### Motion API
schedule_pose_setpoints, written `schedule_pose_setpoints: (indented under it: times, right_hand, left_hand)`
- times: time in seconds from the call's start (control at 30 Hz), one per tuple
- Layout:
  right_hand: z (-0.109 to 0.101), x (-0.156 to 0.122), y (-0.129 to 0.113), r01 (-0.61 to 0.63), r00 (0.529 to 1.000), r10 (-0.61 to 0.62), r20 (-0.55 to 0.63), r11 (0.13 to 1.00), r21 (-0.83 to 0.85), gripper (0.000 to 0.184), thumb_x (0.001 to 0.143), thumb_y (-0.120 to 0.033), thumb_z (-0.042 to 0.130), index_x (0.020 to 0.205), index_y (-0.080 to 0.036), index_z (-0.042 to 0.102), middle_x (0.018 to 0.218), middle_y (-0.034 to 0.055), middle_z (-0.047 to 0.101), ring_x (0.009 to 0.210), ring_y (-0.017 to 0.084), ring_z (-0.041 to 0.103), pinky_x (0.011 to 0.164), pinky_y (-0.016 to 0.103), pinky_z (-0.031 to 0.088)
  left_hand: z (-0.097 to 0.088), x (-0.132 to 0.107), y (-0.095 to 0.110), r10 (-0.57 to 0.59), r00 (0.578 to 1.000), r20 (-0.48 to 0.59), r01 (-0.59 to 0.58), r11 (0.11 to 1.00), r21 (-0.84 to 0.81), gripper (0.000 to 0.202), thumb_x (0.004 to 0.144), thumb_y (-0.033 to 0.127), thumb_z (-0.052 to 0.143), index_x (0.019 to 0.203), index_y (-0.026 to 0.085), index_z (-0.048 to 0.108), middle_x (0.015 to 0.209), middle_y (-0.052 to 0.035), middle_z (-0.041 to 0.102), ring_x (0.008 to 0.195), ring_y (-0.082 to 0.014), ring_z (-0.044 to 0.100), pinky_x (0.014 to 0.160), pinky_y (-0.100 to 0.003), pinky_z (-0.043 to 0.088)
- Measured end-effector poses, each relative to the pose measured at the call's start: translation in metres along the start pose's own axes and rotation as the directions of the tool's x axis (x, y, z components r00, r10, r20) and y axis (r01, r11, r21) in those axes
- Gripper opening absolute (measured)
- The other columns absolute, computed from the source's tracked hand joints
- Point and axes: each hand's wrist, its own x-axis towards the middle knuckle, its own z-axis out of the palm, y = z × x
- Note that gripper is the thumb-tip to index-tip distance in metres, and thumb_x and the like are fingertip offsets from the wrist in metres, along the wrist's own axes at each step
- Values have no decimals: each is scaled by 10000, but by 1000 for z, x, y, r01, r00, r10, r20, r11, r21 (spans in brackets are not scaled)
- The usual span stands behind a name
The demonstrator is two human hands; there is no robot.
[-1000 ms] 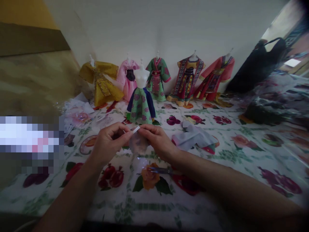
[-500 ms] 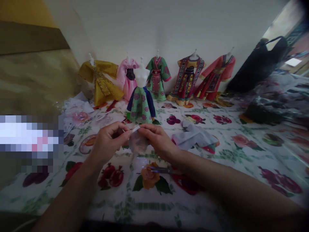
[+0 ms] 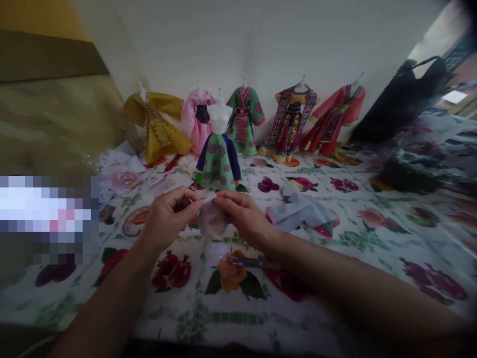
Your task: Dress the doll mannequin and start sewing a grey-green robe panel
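My left hand point(image 3: 167, 220) and my right hand point(image 3: 242, 217) meet in the middle of the table, their fingertips pinching a narrow white strip point(image 3: 209, 198) from either side. Below it hangs a sheer, pale piece of fabric point(image 3: 213, 220), seen through to the cloth behind. Small scissors point(image 3: 248, 262) with metal blades lie on the tablecloth just below my right wrist, untouched. Directly beyond my hands stands a doll dress in green floral print with navy sleeves on a white mannequin stand point(image 3: 218, 159).
A floral plastic tablecloth point(image 3: 194, 318) covers the table. Several doll dresses on stands point(image 3: 288, 119) line the wall behind. A grey cloth point(image 3: 298, 211) lies to the right, crumpled white wrappings point(image 3: 121, 171) to the left, and a dark bag point(image 3: 404, 102) at the far right.
My hands stay nearly still on the strip. The whole view shifts slightly as my head moves, and the scissors stay in place.
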Motion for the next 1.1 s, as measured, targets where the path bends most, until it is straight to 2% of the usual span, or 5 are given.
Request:
schedule_pose_setpoints:
  times: [0.37,0.53,0.7,0.93,1.1]
  right_hand:
    - [-2,0,2,4,999,-3,39,1000,-13,190,818,-389,706,815,-203,671,687,-35,532,589,99,472,569,248,390]
    - [-4,0,5,19,997,-19,75,1000,1,266,851,-451,686,770,-200,645,681,-32,508,592,102,485,579,252,415]
    - [-2,-1,5,0,999,-1,53,1000,10,323,849,-514,669,780,-200,648,672,-24,544,591,114,510,614,273,458]
    - [1,-1,2,-24,999,22,29,995,94,285,828,-450,685,744,-182,633,695,-12,570,639,125,566,633,271,484]
    - [-2,1,6,-3,999,1,39,999,49,159,775,-350,729,830,-206,689,726,-26,589,629,103,543,599,241,454]
  left_hand:
    - [-1,0,-1,14,1000,-4,-14,1000,25,120,827,276,666,752,188,632,506,52,550,378,-53,413,358,-159,291]
    - [1,0,1,17,1000,-8,-16,999,30,123,822,272,665,742,184,632,523,51,554,386,-47,412,360,-157,287]
    - [2,1,3,9,1000,-26,-8,1000,28,116,800,265,676,732,181,633,509,54,543,380,-48,405,355,-160,277]
    - [0,1,4,0,1000,-23,1,999,41,121,795,274,675,728,182,636,501,53,539,385,-55,410,359,-165,274]
    - [1,1,3,-2,1000,-25,3,999,38,123,796,278,673,729,184,632,500,53,538,383,-55,411,360,-165,278]
